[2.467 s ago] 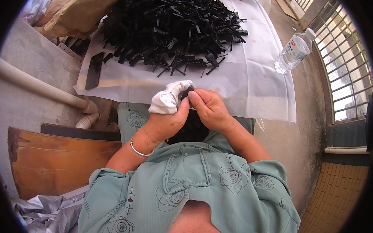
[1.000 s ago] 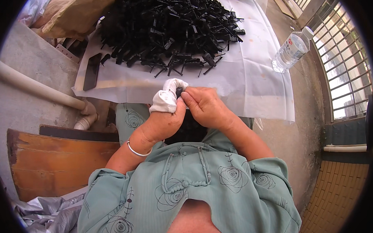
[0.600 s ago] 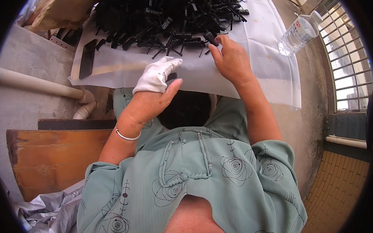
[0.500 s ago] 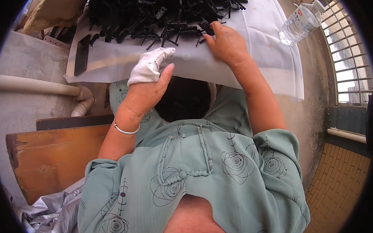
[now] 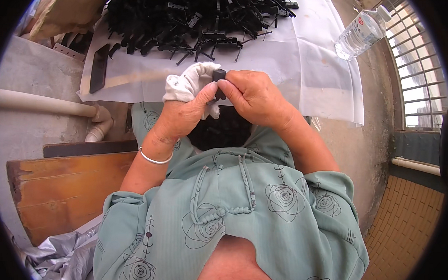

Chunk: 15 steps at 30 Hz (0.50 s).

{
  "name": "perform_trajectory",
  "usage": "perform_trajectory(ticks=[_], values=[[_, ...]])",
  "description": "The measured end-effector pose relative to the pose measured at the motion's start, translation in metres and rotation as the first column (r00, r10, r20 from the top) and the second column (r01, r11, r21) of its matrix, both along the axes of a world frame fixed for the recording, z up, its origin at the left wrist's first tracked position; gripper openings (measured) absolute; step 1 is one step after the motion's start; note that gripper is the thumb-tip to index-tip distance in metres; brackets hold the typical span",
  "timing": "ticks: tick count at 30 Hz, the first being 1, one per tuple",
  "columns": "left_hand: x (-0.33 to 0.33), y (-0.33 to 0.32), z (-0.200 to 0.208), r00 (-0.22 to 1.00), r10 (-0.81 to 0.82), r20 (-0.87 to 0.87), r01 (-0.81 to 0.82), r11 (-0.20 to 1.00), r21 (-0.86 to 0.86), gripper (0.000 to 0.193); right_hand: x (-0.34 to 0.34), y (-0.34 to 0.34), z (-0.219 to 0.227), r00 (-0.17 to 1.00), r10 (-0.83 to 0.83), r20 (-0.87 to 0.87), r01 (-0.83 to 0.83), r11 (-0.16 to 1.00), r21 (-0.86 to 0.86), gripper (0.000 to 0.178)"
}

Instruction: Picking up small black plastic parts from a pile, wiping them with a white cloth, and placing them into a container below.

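Note:
Between my two hands is a small black plastic part (image 5: 219,75), held just above the table's near edge. My left hand (image 5: 188,97) wears a white glove with the thumb bare, and its thumb presses the part's side. The thumb and bent fingers of my right hand (image 5: 255,94) pinch the same part from the other side. Most of the part's shape is hidden by the fingers. Beyond my hands lies a heap of black plastic parts (image 5: 188,25) with thin stems, spread on a white sheet (image 5: 305,69).
A dark phone-like slab (image 5: 99,69) lies at the sheet's left edge. At the right stands a clear water bottle (image 5: 362,33). A dark container (image 5: 222,130) sits below the table edge between my knees. Wooden boards (image 5: 69,189) and a pipe (image 5: 42,102) are at the left.
My right hand has come back from the heap with a black part. My left hand has closed from its loose pose, and both hands now meet on that part.

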State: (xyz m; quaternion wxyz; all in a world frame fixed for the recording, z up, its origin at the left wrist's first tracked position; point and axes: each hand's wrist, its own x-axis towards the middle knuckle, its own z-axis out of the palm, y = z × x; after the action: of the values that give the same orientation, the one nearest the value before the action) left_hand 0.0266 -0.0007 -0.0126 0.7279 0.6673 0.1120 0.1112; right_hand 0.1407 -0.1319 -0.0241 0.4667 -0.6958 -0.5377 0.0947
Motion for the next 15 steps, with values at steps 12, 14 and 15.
perform_trajectory(ticks=[12,14,15], values=[[-0.006,-0.003,0.002,1.0,0.0,0.007,0.0,1.0,0.024,0.024,-0.018,0.007,0.002,0.962,-0.252,-0.105,0.269,0.938,0.219,0.024],[-0.008,-0.005,0.0,0.998,-0.049,0.032,0.049,0.999,-0.022,0.025,-0.014,0.01,0.005,0.943,-0.228,-0.243,0.271,0.949,0.16,0.027],[-0.007,-0.008,-0.004,0.996,-0.043,0.075,0.048,0.997,-0.058,0.025,-0.012,0.009,0.006,0.922,-0.193,-0.337,0.237,0.967,0.095,0.026]])
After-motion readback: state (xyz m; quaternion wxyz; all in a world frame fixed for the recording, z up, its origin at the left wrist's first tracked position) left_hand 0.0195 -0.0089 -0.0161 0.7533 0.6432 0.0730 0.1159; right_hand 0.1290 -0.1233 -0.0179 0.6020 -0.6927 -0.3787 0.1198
